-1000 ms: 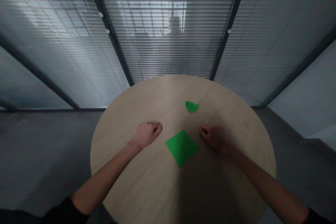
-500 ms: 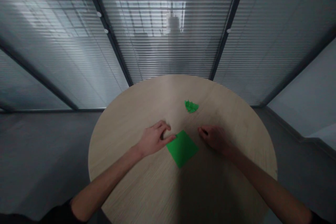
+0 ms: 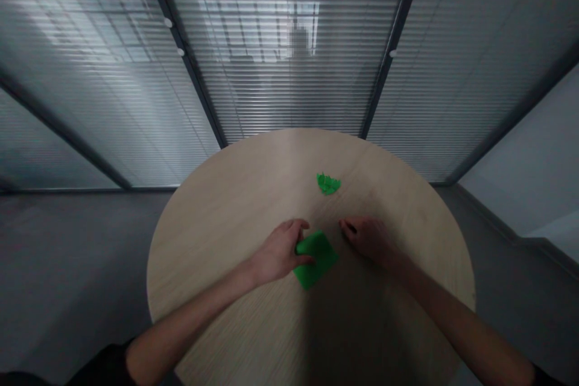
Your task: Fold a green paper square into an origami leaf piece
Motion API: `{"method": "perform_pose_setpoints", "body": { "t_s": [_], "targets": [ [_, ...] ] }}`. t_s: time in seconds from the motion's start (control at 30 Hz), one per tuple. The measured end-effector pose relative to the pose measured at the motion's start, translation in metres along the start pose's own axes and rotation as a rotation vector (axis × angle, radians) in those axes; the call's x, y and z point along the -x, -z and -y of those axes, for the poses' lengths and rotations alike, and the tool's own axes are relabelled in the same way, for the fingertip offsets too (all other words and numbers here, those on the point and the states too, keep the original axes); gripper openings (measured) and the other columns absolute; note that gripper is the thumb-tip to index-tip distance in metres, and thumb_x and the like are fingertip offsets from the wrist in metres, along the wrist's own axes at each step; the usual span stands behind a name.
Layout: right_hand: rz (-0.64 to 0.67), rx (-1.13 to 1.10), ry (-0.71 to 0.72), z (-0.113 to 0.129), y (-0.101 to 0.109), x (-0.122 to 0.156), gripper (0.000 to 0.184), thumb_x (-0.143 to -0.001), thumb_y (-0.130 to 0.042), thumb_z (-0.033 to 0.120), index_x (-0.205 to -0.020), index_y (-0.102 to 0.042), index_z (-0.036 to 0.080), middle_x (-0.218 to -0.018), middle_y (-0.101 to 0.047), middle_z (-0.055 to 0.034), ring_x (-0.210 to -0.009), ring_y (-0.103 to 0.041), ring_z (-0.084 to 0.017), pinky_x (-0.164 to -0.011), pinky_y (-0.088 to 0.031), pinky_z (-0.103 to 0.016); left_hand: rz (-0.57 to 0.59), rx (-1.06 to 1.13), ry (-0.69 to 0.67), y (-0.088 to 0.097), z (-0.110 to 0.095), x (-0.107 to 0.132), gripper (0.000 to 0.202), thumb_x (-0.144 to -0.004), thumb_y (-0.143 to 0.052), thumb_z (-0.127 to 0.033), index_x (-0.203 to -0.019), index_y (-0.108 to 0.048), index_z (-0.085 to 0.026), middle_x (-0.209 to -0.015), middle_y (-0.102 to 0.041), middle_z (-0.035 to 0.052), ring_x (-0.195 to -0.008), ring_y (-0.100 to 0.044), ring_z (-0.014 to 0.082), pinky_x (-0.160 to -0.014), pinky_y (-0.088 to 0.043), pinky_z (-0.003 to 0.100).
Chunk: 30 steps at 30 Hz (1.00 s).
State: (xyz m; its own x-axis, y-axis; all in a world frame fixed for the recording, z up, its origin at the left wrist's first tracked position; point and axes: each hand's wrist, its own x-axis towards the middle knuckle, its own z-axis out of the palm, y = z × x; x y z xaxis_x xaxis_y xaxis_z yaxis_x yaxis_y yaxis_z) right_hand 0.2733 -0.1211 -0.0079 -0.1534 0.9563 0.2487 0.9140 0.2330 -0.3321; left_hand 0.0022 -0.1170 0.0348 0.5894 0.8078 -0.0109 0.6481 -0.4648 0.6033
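Note:
A square of green paper (image 3: 323,259) lies on the round wooden table (image 3: 217,193), turned with its corners like a diamond. Its left side looks curled up beside my left hand (image 3: 283,250). That hand's thumb reaches over the paper, while the fingers arch above its upper left edge. A gap shows between thumb and index finger. My right hand (image 3: 368,235) rests on the table just right of the paper, apart from it, fingers curled in with the thumb against them. Nothing shows in it. Beyond both hands sits a small crumpled green piece (image 3: 328,184) with jagged edges.
Glass partitions with horizontal blinds (image 3: 253,90) and dark frames (image 3: 196,78) stand behind the table. A white wall (image 3: 534,175) is at the right. Grey floor (image 3: 81,265) surrounds the table, and a shadow falls across its near right part.
My left hand has moved right and slightly nearer, its thumb now farther over the paper. The paper's left side, flat before, looks curled. My right hand has stayed in place.

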Motion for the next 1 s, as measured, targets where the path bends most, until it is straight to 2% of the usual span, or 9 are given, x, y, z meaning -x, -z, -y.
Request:
{"method": "perform_pose_setpoints", "body": {
  "t_s": [0.07, 0.17, 0.27, 0.33, 0.43, 0.6, 0.73, 0.9, 1.0],
  "targets": [
    [0.0, -0.014, -0.001, 0.001, 0.001, 0.0, 0.043, -0.101, -0.047, 0.039, -0.066, -0.066, 0.022, -0.067, -0.07, -0.009, -0.059, -0.057, -0.02, -0.059, -0.028, -0.034, -0.006, 0.061, 0.033, -0.001, 0.002, 0.0, 0.067, -0.079, -0.085, -0.028, -0.137, -0.056, -0.013, -0.093, -0.063, 0.0046, -0.086, -0.06, 0.024, -0.078, -0.047, 0.036],
    [0.001, -0.044, 0.003, 0.005, 0.005, 0.001, 0.041, -0.101, -0.047, 0.037, -0.069, -0.065, 0.02, -0.068, -0.069, -0.0088, -0.061, -0.058, -0.021, -0.06, -0.031, -0.033, -0.024, 0.098, 0.03, -0.004, 0.002, 0.001, 0.048, -0.081, -0.081, -0.026, -0.126, -0.066, -0.016, -0.092, -0.062, 0.0039, -0.082, -0.059, 0.0218, -0.074, -0.046, 0.034],
    [0.005, -0.1, 0.03, 0.015, 0.01, 0.004, 0.034, -0.103, -0.048, 0.038, -0.084, -0.069, 0.019, -0.079, -0.072, -0.0083, -0.067, -0.062, -0.02, -0.065, -0.037, -0.032, -0.059, 0.127, -0.028, -0.007, 0.001, 0.003, 0.026, -0.083, -0.078, -0.023, -0.108, -0.072, -0.017, -0.099, -0.062, 0.0064, -0.088, -0.06, 0.022, -0.077, -0.047, 0.034],
    [0.036, -0.164, 0.086, 0.024, 0.012, 0.007, 0.031, -0.103, -0.051, 0.041, -0.096, -0.071, 0.019, -0.085, -0.071, -0.0058, -0.072, -0.064, -0.018, -0.071, -0.042, -0.03, -0.086, 0.143, -0.056, -0.01, 0.002, 0.003, 0.022, -0.083, -0.077, -0.022, -0.104, -0.072, -0.017, -0.101, -0.062, 0.0075, -0.092, -0.06, 0.0231, -0.079, -0.048, 0.035],
    [0.11, -0.339, 0.161, 0.037, 0.015, 0.009, 0.031, -0.103, -0.054, 0.043, -0.11, -0.071, 0.018, -0.095, -0.07, -0.0069, -0.076, -0.064, -0.018, -0.074, -0.045, -0.03, -0.127, 0.153, -0.09, -0.013, 0.004, 0.003, 0.02, -0.084, -0.076, -0.022, -0.103, -0.07, -0.019, -0.101, -0.063, 0.0078, -0.096, -0.061, 0.0248, -0.084, -0.05, 0.037],
    [0.191, -0.468, 0.208, 0.045, 0.019, 0.009, 0.034, -0.104, -0.05, 0.04, -0.09, -0.072, 0.018, -0.085, -0.066, -0.0046, -0.074, -0.061, -0.017, -0.071, -0.044, -0.03, -0.163, 0.187, -0.107, -0.013, 0.005, 0.002, 0.016, -0.086, -0.073, -0.023, -0.1, -0.066, -0.019, -0.103, -0.065, 0.0078, -0.098, -0.062, 0.0252, -0.087, -0.051, 0.039],
    [0.191, -0.516, 0.168, 0.045, 0.018, 0.009, 0.018, -0.092, -0.066, 0.034, -0.082, -0.068, 0.02, -0.078, -0.063, -0.0012, -0.067, -0.055, -0.015, -0.066, -0.041, -0.028, -0.14, 0.26, -0.05, -0.008, 0.005, 0.001, 0.025, -0.085, -0.074, -0.026, -0.108, -0.064, -0.021, -0.101, -0.07, 0.0054, -0.095, -0.066, 0.0248, -0.086, -0.051, 0.038],
    [0.172, -0.695, -0.014, 0.041, 0.015, 0.008, 0.024, -0.09, -0.061, 0.041, -0.081, -0.063, 0.02, -0.071, -0.059, 0.0004, -0.064, -0.052, -0.014, -0.061, -0.041, -0.027, -0.138, 0.467, -0.003, -0.001, 0.013, -0.002, 0.056, -0.081, -0.079, -0.032, -0.131, -0.055, -0.022, -0.115, -0.072, 0.0074, -0.103, -0.067, 0.026, -0.09, -0.053, 0.039],
    [0.188, -0.84, -0.129, 0.038, 0.016, 0.005, 0.032, -0.088, -0.062, 0.052, -0.083, -0.06, 0.02, -0.072, -0.057, 0.0003, -0.061, -0.051, -0.014, -0.057, -0.043, -0.026, -0.125, 0.572, 0.028, 0.001, 0.018, -0.005, 0.041, -0.084, -0.075, -0.037, -0.119, -0.062, -0.019, -0.101, -0.072, 0.006, -0.09, -0.067, 0.022, -0.077, -0.054, 0.033]
  ]
}}
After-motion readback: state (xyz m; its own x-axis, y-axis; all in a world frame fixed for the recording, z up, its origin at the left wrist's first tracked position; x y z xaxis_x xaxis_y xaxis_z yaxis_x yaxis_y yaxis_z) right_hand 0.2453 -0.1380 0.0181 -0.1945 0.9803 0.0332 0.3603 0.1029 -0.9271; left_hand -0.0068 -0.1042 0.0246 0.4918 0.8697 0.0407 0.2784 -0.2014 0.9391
